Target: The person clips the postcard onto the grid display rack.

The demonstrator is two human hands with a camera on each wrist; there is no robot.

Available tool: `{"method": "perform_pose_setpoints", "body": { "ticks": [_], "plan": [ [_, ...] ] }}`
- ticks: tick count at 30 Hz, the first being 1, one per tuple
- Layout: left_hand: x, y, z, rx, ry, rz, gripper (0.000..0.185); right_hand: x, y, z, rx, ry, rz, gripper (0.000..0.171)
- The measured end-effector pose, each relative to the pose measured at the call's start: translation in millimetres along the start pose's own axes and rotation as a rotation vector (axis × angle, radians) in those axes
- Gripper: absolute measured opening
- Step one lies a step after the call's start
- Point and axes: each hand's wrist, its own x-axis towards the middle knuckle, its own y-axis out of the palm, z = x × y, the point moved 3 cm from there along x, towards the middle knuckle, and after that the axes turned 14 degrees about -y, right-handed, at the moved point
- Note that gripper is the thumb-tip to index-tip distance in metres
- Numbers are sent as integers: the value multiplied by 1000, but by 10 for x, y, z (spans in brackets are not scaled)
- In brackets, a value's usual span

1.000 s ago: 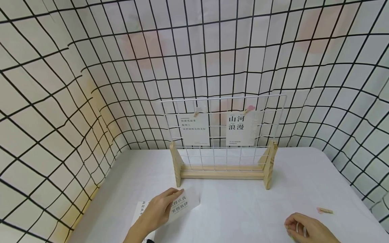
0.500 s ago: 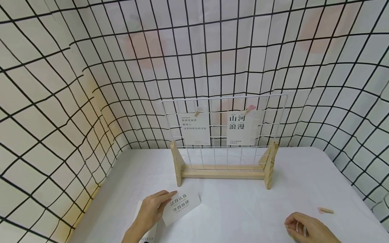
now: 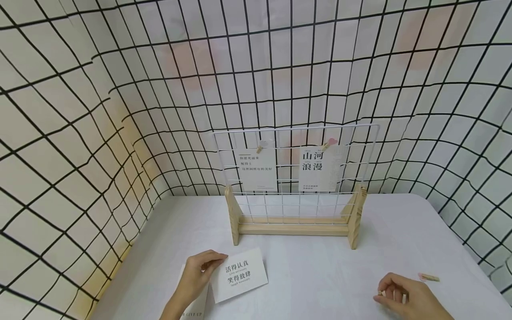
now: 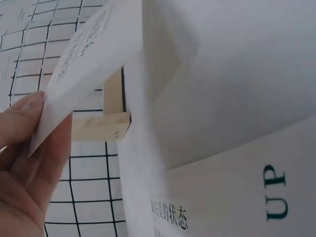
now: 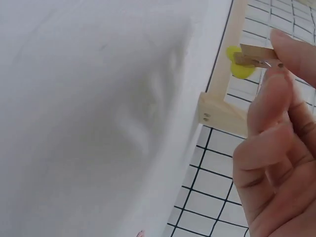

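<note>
Cards: 2 already clipped on wire grid stand (image 3: 296, 178). Left hand (image 3: 200, 278) pinches 3rd card (image 3: 240, 274) in front of stand; right hand (image 3: 404, 300) pinches yellow-tipped clothespin (image 5: 247, 60). Not yet hung.

The card (image 3: 239, 275) in the left hand (image 3: 198, 275) is matt white paper with dark print. The clothespin (image 5: 251, 58) between the right hand (image 5: 276, 148) fingers is pale bare wood with a yellow part. The table (image 3: 320, 275) has smooth white cloth. The rack (image 3: 296, 178) is thin white-coated wire on an unpainted wood base.
</note>
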Motion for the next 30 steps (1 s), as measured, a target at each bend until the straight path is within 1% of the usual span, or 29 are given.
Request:
{"method": "perform_pose_setpoints", "body": {
  "ticks": [2,5,8,11,16,22,25,27,30],
  "plan": [
    [1,5,23,16,-43,-7,28,2,-5,11,11,46,6,24],
    [-2,15,47,29,-108,14,28,7,-2,27,11,39,5,24],
    [-6,21,65,14,-155,59,26,9,15,29,16,27,3,25],
    [-5,6,78,-28,-199,129,25,7,32,27,20,18,2,24],
    [-8,-57,79,-121,-244,277,25,5,36,32,14,-22,-5,22],
    [-24,-89,59,-234,-272,424,33,12,58,13,25,-3,12,24],
    [-34,-95,44,-294,-279,478,34,11,73,-2,24,0,24,25],
    [-35,-95,45,-311,-293,478,33,8,75,-5,18,-11,23,24],
    [-30,-100,57,-295,-335,429,27,5,72,10,11,-25,11,24]
  ]
}}
